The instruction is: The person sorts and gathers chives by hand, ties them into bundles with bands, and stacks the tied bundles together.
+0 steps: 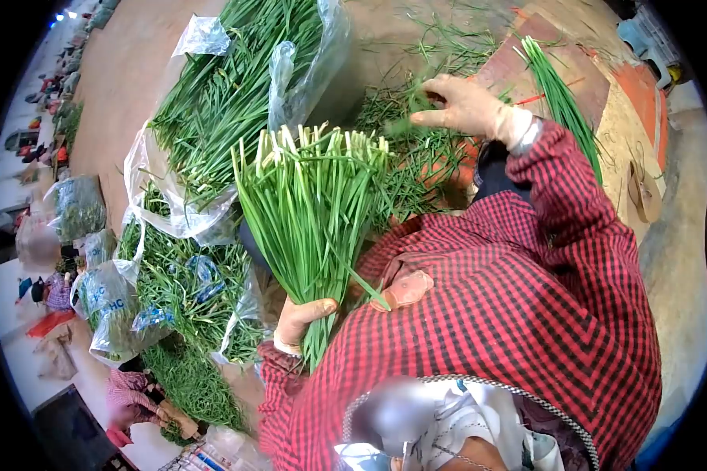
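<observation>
A thick bunch of green stalks (310,196) stands with its pale cut ends up and fans out towards the top. Around its lower, narrow part my left hand (302,322) is wrapped, thumb across the front. My right hand (456,106) is raised to the right of the bunch, apart from it, in a pale glove. Its thumb and fingers are separated, and a blurred green scrap shows by the fingertips. Loose trimmings (416,165) lie beneath it. A smaller bunch of stalks (562,102) rests on a board at the upper right.
Clear plastic bags (153,173) with loose green stalks (228,86) stand at the left. Bags of greens (110,302) sit further left. At the lower left, a person in a checked top (130,396) is beside a green pile (188,381). A knife-like object (642,192) lies on the right board.
</observation>
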`<state>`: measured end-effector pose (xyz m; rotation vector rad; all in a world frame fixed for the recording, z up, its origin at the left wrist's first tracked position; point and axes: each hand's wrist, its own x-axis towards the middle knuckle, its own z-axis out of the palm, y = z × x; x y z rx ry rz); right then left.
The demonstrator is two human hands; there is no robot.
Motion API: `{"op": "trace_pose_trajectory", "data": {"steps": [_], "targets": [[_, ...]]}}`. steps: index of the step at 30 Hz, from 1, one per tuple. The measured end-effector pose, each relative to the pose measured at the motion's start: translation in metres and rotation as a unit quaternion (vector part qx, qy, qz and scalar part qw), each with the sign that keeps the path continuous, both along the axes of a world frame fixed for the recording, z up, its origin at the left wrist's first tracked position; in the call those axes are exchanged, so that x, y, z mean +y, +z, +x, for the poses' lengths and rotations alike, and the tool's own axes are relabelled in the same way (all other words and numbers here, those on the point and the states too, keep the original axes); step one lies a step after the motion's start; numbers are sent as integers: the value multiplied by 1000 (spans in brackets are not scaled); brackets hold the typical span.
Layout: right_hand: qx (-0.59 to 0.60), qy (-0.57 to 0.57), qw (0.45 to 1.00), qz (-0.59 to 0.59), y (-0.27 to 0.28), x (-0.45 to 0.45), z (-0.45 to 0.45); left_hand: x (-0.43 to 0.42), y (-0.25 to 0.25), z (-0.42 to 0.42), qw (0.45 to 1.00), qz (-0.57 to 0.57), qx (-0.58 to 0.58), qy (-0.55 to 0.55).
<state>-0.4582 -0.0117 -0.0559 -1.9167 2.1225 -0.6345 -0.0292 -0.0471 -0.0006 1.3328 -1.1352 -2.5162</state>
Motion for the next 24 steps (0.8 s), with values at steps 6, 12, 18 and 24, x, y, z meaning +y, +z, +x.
{"op": "trace_pose_trajectory", "data": {"steps": [6,12,18,24], "targets": [[-255,65,964,38,22,-9,90,1,-2,-13,999,-41,-9,-5],[-209,-28,977,-13,9,-15,71,2,-3,5,998,-48,-25,21],[46,-75,984,153,-36,7,5,5,-11,21,997,-8,-6,77],[-208,71,974,54,28,7,88,-3,-3,5,998,8,-49,34]]}}
